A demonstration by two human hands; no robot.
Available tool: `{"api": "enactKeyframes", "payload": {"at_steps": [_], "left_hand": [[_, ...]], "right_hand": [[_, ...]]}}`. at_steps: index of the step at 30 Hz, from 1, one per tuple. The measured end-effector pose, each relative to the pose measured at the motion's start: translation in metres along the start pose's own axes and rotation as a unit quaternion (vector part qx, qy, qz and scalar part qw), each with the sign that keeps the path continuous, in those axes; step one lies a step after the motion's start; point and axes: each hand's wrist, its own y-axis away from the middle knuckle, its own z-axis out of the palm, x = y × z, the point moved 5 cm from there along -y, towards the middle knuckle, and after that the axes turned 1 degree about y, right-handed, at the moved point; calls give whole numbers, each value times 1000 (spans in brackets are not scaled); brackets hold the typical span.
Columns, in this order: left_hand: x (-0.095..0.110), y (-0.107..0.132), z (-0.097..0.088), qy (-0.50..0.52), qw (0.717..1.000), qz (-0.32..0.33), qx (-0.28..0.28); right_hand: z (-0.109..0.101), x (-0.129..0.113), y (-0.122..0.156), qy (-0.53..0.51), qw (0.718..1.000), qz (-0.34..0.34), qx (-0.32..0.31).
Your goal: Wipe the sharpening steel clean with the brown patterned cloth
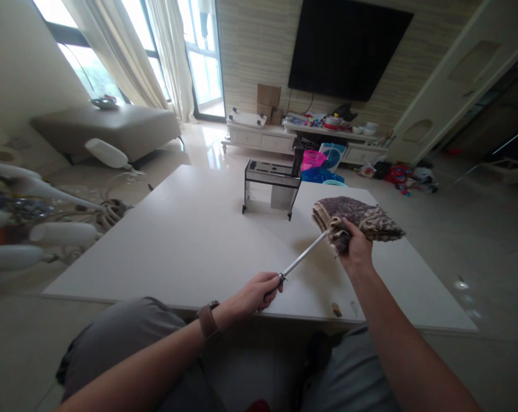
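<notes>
My left hand is closed round the dark handle of a thin metal rod, which slants up and to the right over the white table. My right hand is closed on a folded brown patterned cloth, and the cloth wraps the far end of the rod, hiding its tip. Both hands are raised above the near right part of the table. A brown watch strap sits on my left wrist.
A metal rack with a dark block stands at the table's far middle. Two small items lie near the front edge. White appliances and cords crowd the left. A bench, TV cabinet and baskets lie beyond.
</notes>
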Motion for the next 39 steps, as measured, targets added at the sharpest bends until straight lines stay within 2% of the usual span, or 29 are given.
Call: {"api": "enactKeyframes", "payload": {"at_steps": [2, 4, 9, 15, 18, 20, 23, 28, 32, 39], "left_hand": [[3, 0, -3, -28, 998, 40, 36], [8, 0, -7, -40, 994, 79, 68], [17, 0, -13, -52, 983, 116, 133], [11, -5, -12, -51, 980, 139, 135], [6, -7, -9, -43, 982, 148, 112], [3, -9, -8, -21, 987, 133, 90], [-2, -10, -7, 29, 995, 71, 62], [-12, -13, -7, 125, 991, -26, 50], [-12, -13, -3, 161, 986, -36, 15], [-7, -9, 0, 99, 995, -27, -16]], "right_hand": [[-2, -3, 0, -3, 1000, -12, 17], [3, 0, 6, 0, 1000, 10, 11], [22, 27, 46, 26, 996, 87, 5], [39, 68, 102, 104, 974, 174, -106], [35, 80, 113, 148, 966, 174, -117], [31, 84, 113, 164, 966, 171, -101], [28, 87, 112, 170, 966, 181, -79], [31, 84, 112, 164, 968, 175, -69], [34, 77, 107, 154, 970, 176, -68], [33, 44, 71, 106, 987, 117, -23]]}}
